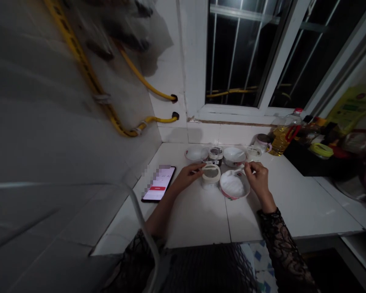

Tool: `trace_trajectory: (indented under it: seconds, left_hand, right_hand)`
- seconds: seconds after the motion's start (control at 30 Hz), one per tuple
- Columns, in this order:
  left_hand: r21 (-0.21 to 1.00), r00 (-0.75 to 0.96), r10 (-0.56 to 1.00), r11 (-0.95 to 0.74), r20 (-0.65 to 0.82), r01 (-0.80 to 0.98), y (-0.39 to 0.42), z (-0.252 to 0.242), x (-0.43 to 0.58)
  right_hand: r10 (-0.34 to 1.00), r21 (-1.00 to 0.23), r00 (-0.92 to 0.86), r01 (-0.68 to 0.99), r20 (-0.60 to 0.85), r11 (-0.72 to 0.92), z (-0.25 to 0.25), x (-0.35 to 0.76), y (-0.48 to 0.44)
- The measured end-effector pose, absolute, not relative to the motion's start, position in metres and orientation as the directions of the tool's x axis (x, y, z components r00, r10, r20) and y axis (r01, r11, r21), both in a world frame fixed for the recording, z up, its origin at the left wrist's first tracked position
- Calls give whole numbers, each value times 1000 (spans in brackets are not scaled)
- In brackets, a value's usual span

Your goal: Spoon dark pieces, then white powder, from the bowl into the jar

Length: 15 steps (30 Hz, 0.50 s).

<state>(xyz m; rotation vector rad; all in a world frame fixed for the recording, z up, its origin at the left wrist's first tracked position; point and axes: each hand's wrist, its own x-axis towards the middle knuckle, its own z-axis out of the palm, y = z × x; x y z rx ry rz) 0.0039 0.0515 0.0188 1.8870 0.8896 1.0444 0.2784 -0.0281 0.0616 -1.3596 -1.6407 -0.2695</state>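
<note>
My right hand [258, 177] is closed round the handle of a white spoon [236, 171]. The spoon's head is over a bowl [231, 197] with a pinkish pattern, which holds white powder [232, 185]. My left hand [187, 176] reaches in from the left, its fingertips pinched at the raised clear lid [212, 162] of a small jar [210, 184] with a pale rim. The jar stands upright just left of the bowl, and its contents look greyish. Exactly how the left fingertips grip the lid is too small to make out.
Behind stand a shallow white bowl [195, 154], a dark-filled jar [215, 154], a second bowl [234, 159] with a spoon and another jar [254, 152]. A lit phone [159, 184] lies left. An oil bottle [282, 136] and a black box [301, 156] of condiments are at right.
</note>
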Motion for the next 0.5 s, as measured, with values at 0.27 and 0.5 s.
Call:
trace_trajectory:
  seconds: [0.27, 0.5]
  left_hand:
    - [876, 411, 849, -440, 333, 199, 51, 18, 4]
    - [869, 422, 842, -451, 337, 205, 51, 20, 4]
  right_hand:
    - [680, -132, -270, 868, 682, 478, 58, 271, -25]
    - [676, -146, -406, 784, 615, 603, 63, 271, -33]
